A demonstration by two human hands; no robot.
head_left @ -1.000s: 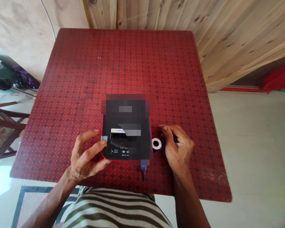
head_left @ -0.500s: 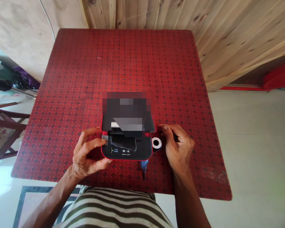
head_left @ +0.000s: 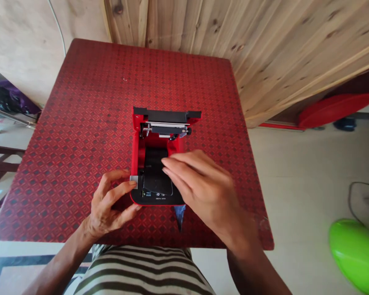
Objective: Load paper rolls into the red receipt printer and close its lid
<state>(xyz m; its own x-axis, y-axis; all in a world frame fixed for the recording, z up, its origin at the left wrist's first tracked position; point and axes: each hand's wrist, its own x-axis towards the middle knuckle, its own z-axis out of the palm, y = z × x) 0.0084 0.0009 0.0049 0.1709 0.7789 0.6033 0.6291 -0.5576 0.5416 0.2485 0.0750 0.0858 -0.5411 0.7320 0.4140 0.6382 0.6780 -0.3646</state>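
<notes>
A red and black label printer (head_left: 134,153) stands on the table near its front edge with its lid (head_left: 166,116) raised. My left hand (head_left: 107,200) grips the printer's left front corner, fingers on the grey patch at the side and thumb along the front. From inside the printer a wide black strip (head_left: 155,178) runs forward over the front panel. My right hand (head_left: 203,184) reaches over the printer's right side, fingertips pinched together at the strip's right edge. Whether they hold the strip is hidden. A dark blue pointed piece (head_left: 180,215) sticks out below the printer's front.
The table (head_left: 95,102) has a red patterned cover. Behind it rises a wooden plank wall (head_left: 203,28). To the left stands a wooden chair (head_left: 3,164); a bright green object (head_left: 356,254) is on the floor at right.
The printer's lid has swung up, exposing its inside. My right hand has moved left from beside the printer to over it. The white-ended roll beside it is out of sight. My view has shifted right.
</notes>
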